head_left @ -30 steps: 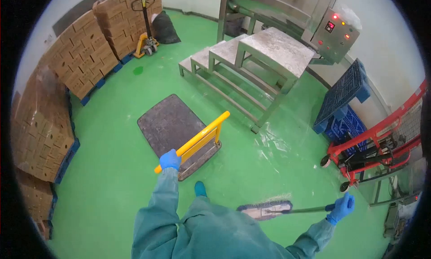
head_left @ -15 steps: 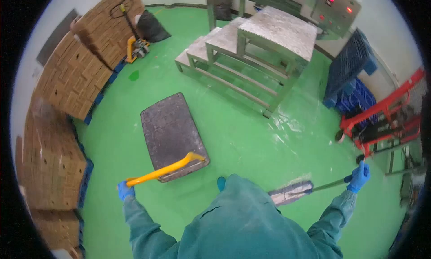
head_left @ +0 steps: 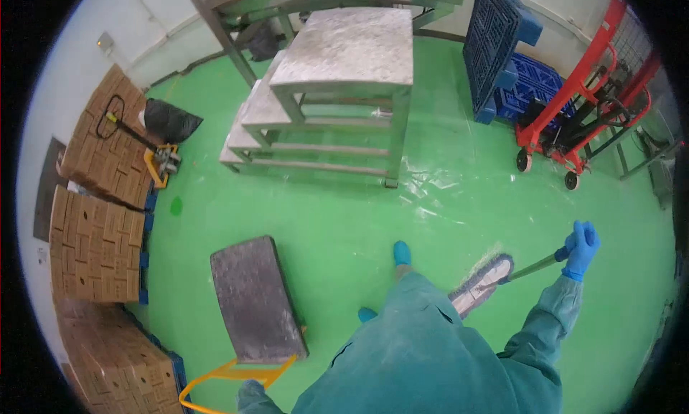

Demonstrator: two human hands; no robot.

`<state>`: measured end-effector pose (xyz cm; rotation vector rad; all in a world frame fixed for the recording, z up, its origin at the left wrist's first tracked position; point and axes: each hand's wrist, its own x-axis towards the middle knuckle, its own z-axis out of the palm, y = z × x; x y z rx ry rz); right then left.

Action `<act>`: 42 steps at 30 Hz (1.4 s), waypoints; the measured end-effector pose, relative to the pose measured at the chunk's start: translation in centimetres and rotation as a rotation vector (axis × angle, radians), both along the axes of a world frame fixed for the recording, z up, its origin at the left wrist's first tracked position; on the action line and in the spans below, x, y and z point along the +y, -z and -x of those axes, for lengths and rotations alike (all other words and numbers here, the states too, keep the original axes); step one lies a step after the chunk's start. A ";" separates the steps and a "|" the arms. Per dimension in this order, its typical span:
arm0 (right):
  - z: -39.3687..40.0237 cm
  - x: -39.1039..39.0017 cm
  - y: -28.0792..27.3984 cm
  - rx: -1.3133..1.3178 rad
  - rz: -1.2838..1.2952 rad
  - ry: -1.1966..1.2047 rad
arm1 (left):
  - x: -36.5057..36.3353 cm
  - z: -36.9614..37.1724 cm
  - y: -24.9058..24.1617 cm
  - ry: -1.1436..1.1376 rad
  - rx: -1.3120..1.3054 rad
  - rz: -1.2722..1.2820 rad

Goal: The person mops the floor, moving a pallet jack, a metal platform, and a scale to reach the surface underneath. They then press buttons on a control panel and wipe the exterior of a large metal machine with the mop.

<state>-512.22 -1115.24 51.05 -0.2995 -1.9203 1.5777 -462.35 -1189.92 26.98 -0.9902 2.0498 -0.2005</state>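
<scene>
Two jobs run at once — the blue-gloved left hand [head_left: 252, 389] curls around the yellow tubular handle [head_left: 231, 375] of the grey flat platform trolley [head_left: 255, 299] at lower left, apparently dragging it aside. The right hand [head_left: 580, 250] grips the flat mop's [head_left: 482, 283] pole on the green floor [head_left: 344, 227]; judging by this, mopping the freed patch comes next — needing the trolley parked.

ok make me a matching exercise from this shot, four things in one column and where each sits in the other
Things:
1. grey flat platform trolley with yellow handle
2. flat mop with long handle
3. red metal stacker truck
4. brown stacked cardboard boxes

Places:
a. far right, beside the blue plastic pallets
b. along the left wall
c. handle in the left hand
d. handle in the right hand

Pairs: 1-c, 2-d, 3-a, 4-b
</scene>
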 end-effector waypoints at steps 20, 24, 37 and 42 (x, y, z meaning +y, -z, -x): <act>-2.5 4.1 -1.2 0.071 0.089 0.335 | 26.2 92.2 -6.9 -1.204 1.396 -2.077; -8.8 -0.8 -1.2 0.202 0.061 0.596 | 29.3 97.7 0.9 -1.341 1.385 -1.918; -16.3 -11.9 2.3 0.327 0.062 0.757 | 33.8 96.6 -14.2 -1.666 1.774 -1.285; -15.5 -14.2 1.1 0.233 0.065 0.707 | 32.6 97.0 -12.7 -1.885 1.738 -1.509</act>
